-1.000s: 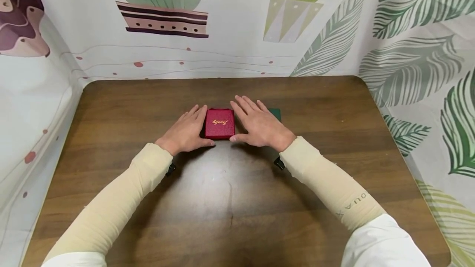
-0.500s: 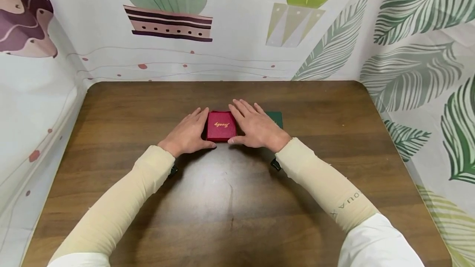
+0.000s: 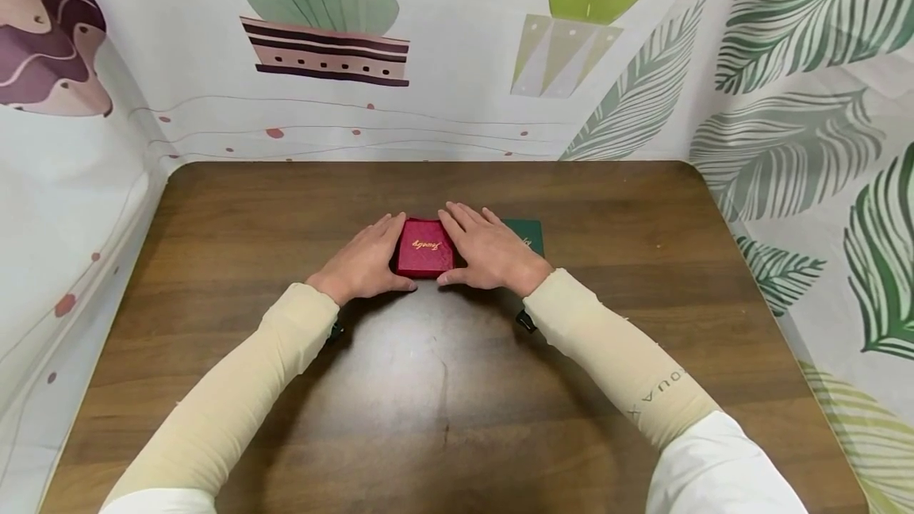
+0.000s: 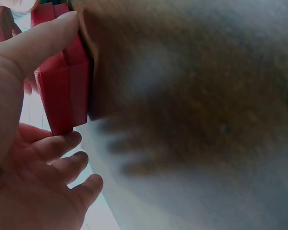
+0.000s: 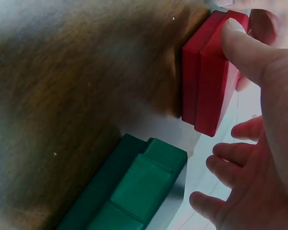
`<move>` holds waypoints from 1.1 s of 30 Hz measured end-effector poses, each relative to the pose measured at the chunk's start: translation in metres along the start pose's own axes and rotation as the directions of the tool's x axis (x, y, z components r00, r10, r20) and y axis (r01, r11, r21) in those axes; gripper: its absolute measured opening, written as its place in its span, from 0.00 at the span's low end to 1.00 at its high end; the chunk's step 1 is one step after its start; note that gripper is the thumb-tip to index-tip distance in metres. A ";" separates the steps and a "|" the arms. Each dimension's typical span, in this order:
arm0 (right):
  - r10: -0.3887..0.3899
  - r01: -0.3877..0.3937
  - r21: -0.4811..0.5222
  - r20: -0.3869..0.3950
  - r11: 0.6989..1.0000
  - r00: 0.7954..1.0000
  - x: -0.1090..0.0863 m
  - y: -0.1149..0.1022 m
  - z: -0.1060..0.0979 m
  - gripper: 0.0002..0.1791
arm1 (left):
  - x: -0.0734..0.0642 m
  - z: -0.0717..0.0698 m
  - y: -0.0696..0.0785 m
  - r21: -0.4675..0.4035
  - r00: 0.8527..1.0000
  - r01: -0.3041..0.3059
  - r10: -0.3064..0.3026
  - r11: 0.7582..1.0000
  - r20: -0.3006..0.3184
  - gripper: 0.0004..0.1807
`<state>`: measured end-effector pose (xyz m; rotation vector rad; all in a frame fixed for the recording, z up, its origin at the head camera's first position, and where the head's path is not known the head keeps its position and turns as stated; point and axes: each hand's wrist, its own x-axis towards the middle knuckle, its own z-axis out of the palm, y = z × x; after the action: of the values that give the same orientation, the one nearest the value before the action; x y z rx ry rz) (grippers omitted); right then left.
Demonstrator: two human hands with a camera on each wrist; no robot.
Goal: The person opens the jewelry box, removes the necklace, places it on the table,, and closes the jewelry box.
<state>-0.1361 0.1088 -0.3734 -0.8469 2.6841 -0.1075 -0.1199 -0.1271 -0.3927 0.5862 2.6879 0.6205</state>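
Observation:
A red jewelry box (image 3: 426, 248) with gold lettering, upside down from here, sits shut on the table between both hands. My left hand (image 3: 362, 262) lies along its left side, fingers stretched forward and thumb at the near corner. In the left wrist view a fingertip meets the edge of the red box (image 4: 62, 93). On the right side, my right hand (image 3: 493, 254) has its fingers extended beside the box and its thumb by the near right corner; in the right wrist view that thumb overlaps the box (image 5: 206, 76). Whether either thumb presses it cannot be told.
A green box (image 3: 527, 234) stands to the right, partly hidden behind my right hand in the head view. The right wrist view shows its ridged side (image 5: 141, 184). The brown wooden table (image 3: 443, 387) meets a patterned cloth (image 3: 457, 117) at the back.
My right hand has shifted left, closer to the red box, uncovering more of the green box. My left hand stays by the box's left side. The head view has shifted slightly.

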 end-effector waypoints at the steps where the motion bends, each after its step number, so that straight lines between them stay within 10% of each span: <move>1: 0.001 -0.001 0.000 0.000 1.000 1.000 0.000 0.000 0.001 0.62 | 0.000 0.000 0.000 0.001 1.000 -0.005 0.005 1.000 -0.004 0.63; 33: -0.026 0.026 0.004 0.004 1.000 1.000 0.007 -0.001 0.006 0.59 | 0.004 0.008 -0.007 -0.105 0.996 -0.046 0.036 0.993 -0.087 0.53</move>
<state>-0.1389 0.1042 -0.3803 -0.8800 2.6687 -0.1173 -0.1222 -0.1286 -0.4037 0.6005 2.7063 0.8126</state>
